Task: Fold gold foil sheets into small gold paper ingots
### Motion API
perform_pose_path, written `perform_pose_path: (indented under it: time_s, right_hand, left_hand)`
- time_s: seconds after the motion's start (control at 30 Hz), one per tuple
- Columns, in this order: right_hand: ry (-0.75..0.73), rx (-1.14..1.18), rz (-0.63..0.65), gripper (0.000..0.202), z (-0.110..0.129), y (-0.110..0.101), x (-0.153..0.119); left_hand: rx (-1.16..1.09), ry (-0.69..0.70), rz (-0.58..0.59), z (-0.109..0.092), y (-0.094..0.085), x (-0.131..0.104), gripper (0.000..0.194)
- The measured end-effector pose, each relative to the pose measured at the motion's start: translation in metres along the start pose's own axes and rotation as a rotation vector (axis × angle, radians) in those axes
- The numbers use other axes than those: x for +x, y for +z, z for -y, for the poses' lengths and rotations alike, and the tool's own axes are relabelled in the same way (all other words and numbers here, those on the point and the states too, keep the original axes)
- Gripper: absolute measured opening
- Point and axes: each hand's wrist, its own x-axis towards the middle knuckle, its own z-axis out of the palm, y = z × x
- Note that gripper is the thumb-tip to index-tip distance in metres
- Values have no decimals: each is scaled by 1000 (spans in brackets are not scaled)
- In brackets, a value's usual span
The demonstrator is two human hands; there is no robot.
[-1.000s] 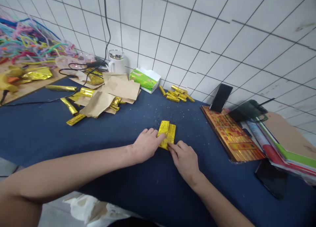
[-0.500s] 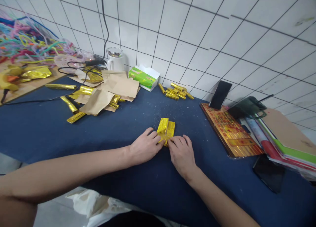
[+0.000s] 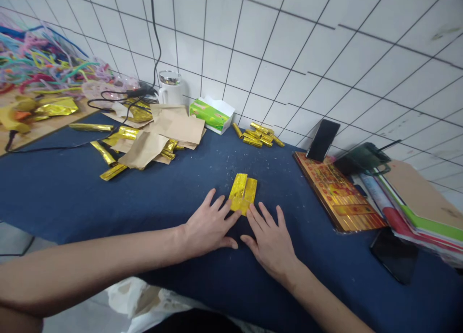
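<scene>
A folded piece of gold foil paper [image 3: 243, 193] lies flat on the blue-covered table [image 3: 188, 193], its two side flaps meeting near the middle and its near edge folded over. My left hand [image 3: 211, 222] rests at its lower left corner with fingers spread, the index fingertip touching the near edge. On the other side, my right hand [image 3: 270, 236] lies with spread fingers, its fingertips at the lower right corner. Neither hand grips anything. Beyond the foil, several rolled gold foil pieces [image 3: 258, 134] sit in a small pile by the wall.
Brown paper sheets [image 3: 177, 123], gold rolls [image 3: 103, 153] and a black cable [image 3: 54, 149] lie at the left. A green tissue pack [image 3: 211, 113] and white mug [image 3: 170, 89] stand by the wall. At right are a propped phone [image 3: 323, 140], orange patterned stack [image 3: 340, 193] and dark phone [image 3: 394, 255].
Both hands have gone from pinching the foil's near edge to lying spread beside it. The near edge now looks flatter, and the hands sit slightly closer to me.
</scene>
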Motion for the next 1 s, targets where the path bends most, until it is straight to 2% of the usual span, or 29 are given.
perform_pose_path:
  time_s: [0.2, 0.43, 0.73, 1.0]
  right_hand:
    - [-38, -28, 59, 53, 0, 0, -4]
    - [-14, -13, 63, 52, 2, -1, -2]
    - [5, 5, 99, 45, 7, -4, -5]
    - [-15, 27, 124, 44, 7, -14, -2]
  left_hand:
    - [5, -40, 10, -4, 2, -2, 71]
    - [-5, -34, 15, -4, 1, -4, 70]
    - [-8, 10, -57, -8, 3, 13, 61]
    - [-31, 27, -78, -10, 8, 12, 70]
